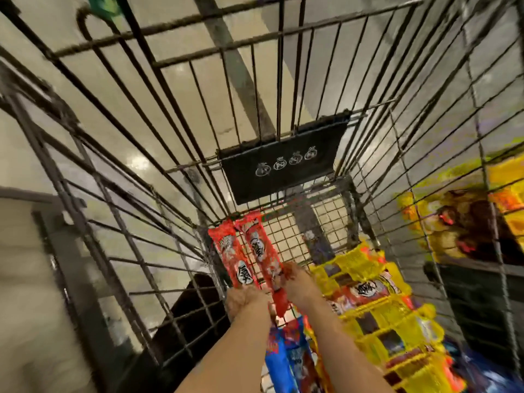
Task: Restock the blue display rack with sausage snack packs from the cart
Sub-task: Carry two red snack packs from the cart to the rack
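I look down into a wire cart (181, 171). Two long red sausage snack packs (235, 256) stand on end against the cart's left inner wall. My left hand (245, 303) grips the lower end of the left red pack. My right hand (296, 282) pinches the lower part of the right red pack (262, 251). Yellow snack packs (377, 302) lie piled along the cart's right side, and blue packs (286, 361) lie under my forearms. The blue display rack is out of view. The picture is blurred by motion.
A black placard (283, 160) with white icons hangs on the cart's far wall. Through the right wire wall I see a shelf with yellow packaged goods (465, 222). A dark box (192, 316) sits outside the cart at lower left, on glossy floor tiles.
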A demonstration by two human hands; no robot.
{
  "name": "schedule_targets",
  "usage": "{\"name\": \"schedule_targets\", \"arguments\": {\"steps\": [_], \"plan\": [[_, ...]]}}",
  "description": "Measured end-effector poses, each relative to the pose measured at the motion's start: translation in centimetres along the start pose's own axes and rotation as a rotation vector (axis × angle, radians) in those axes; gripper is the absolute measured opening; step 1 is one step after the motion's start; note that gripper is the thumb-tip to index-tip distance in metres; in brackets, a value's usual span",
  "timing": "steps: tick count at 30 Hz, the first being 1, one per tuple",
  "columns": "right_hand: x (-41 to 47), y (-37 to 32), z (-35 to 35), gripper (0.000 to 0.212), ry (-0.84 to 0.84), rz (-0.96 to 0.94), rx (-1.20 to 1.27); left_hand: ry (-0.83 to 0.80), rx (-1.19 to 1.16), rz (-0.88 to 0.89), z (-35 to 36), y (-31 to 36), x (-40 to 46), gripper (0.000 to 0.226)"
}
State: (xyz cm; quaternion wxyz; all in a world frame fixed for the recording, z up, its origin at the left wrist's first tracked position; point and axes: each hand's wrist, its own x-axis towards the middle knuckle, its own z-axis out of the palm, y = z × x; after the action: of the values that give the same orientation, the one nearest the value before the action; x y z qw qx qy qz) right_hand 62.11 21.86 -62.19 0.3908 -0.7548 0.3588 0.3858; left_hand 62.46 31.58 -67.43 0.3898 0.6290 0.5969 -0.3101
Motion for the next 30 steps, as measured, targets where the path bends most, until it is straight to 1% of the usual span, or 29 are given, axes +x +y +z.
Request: {"name": "schedule_targets", "arguments": {"steps": [2,3,4,5,6,7,8,10,12,13,14,15,17,19,21,23,24,27,29,30], "plan": [[0.7,0.3,0.5,0.026,-0.001,0.007,-0.043,0.029,-0.067,-0.047,1.4,-1.2,1.9,0.031],[1.3,0.4,0.8,0.025,-0.001,0.010,-0.042,0.075,-0.087,-0.039,1.5,-1.3,1.7,0.034],[1.6,0.5,1.0,0.026,-0.012,0.006,-0.050,0.074,-0.101,-0.021,0.4,-0.2,-0.1,0.035],[1.7,0.2,1.0,0.028,-0.030,0.018,-0.060,0.042,-0.151,0.008,-0.1,0.3,-0.4,0.034],[1.6,0.2,1.0,0.031,-0.035,0.007,-0.076,-0.042,-0.153,-0.014,-0.4,0.4,-1.2,0.033],[1.8,0.4,1.1,0.034,-0.050,-0.017,-0.101,-0.134,-0.128,-0.059,-0.5,0.3,-1.6,0.035],[1.6,0.0,1.1,0.037,-0.057,-0.056,-0.165,-0.136,-0.030,-0.044,-0.8,0.4,-2.4,0.036],[2.1,0.4,1.6,0.041,-0.054,-0.099,-0.211,-0.090,0.050,-0.034,-0.2,-0.3,-0.6,0.034],[2.4,0.8,2.4,0.042,-0.004,-0.022,-0.188,0.004,0.203,0.035,-0.4,-0.3,0.4,0.036],[2.4,0.5,2.5,0.041,0.051,-0.034,-0.189,0.073,0.238,0.042,-0.3,-0.1,0.4,0.036],[2.2,0.3,2.6,0.040,0.069,-0.040,-0.160,0.120,0.240,0.066,-0.7,0.4,-0.3,0.035],[1.8,0.1,2.5,0.040,0.081,-0.053,-0.156,0.135,0.241,0.073,-1.0,0.8,-0.7,0.034],[0.7,-0.4,1.9,0.041,0.088,-0.073,-0.128,0.013,0.213,0.052,-1.5,1.4,-1.1,0.035],[-1.1,-0.9,0.8,0.041,0.091,-0.078,-0.122,-0.182,0.283,0.060,-2.1,2.2,-2.4,0.038],[-3.4,-1.1,-0.3,0.041,0.142,-0.074,-0.104,-0.307,0.370,0.102,-3.7,3.8,-5.5,0.037],[-6.7,-1.4,-1.6,0.041,0.187,-0.062,-0.070,-0.352,0.485,0.224,-5.4,5.5,-9.3,0.037],[-8.5,-1.5,-2.3,0.040,0.206,-0.057,-0.047,-0.373,0.606,0.311,-6.1,6.2,-11.2,0.037],[-14.2,-1.5,-3.5,0.035,0.286,-0.043,-0.009,-0.379,1.008,0.668,-9.1,7.4,-16.2,0.040],[-17.9,-1.3,-3.8,0.034,0.367,-0.025,0.026,-0.425,1.217,0.885,-11.5,7.7,-18.9,0.039],[-19.7,-1.2,-3.8,0.035,0.397,-0.012,0.059,-0.415,1.309,1.002,-12.5,7.8,-19.8,0.036]]}}
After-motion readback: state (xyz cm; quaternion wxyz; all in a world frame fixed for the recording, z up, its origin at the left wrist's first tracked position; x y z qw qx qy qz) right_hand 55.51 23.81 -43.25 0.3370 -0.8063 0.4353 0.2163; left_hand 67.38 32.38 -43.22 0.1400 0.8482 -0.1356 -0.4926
